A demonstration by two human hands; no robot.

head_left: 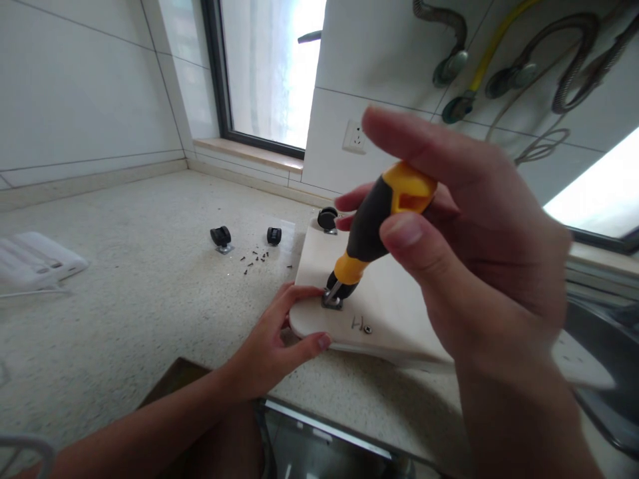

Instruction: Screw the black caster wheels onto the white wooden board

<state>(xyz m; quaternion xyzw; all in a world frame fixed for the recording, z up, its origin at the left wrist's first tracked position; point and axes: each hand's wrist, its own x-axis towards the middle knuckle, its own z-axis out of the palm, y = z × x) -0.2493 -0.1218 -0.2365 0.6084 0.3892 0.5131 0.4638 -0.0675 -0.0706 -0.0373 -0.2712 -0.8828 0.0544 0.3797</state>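
Note:
My right hand (479,219) is closed round the handle of a yellow and black screwdriver (372,219), thumb and fingers on either side of it. The shaft slants down to the metal plate of a black caster (344,287) at the near left corner of a white board (389,293). My left hand (284,332) grips that rounded corner, with its fingers by the caster plate and its thumb along the front edge. Farther back on the board sits another caster (328,219). A screw (368,329) shows beside a handwritten mark on the board.
Two loose casters, one (221,237) left of the other (274,235), lie on the speckled countertop (164,293) near several small screws (257,258). A white power bank with a cable (44,256) lies at left, a dark sink (599,346) at right. Hoses (574,73) hang along the wall.

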